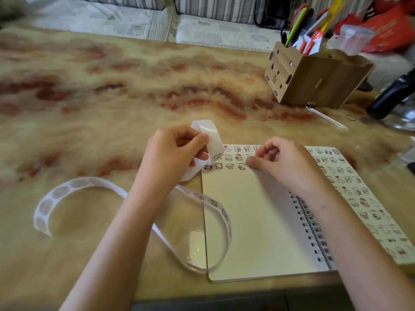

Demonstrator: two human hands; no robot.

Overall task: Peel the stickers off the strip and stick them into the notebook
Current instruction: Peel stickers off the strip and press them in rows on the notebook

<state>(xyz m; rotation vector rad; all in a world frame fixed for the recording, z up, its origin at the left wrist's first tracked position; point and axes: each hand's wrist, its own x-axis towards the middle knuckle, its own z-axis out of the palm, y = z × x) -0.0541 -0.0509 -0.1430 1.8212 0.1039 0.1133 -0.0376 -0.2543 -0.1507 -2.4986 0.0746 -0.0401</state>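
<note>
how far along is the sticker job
Done: right page covered, three sticker rows started atop the left page. In hand: left hand grips the strip; right hand touches the third row's end. Left: most of that page is bare, and stickers remain on the strip.

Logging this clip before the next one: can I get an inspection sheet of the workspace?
Surface: glossy marbled tan-and-red tabletop.
Job's things: long white sticker strip looped on it; open spiral-bound notebook, sticker rows along the left page's top.
Clutter: wooden pen holder, far right.
Grippers: left hand pinches the strip; right hand, fingers curled, thumb on the page by the third row.
Cables: nothing seen.
Surroundings: striped cushions beyond the table.
</note>
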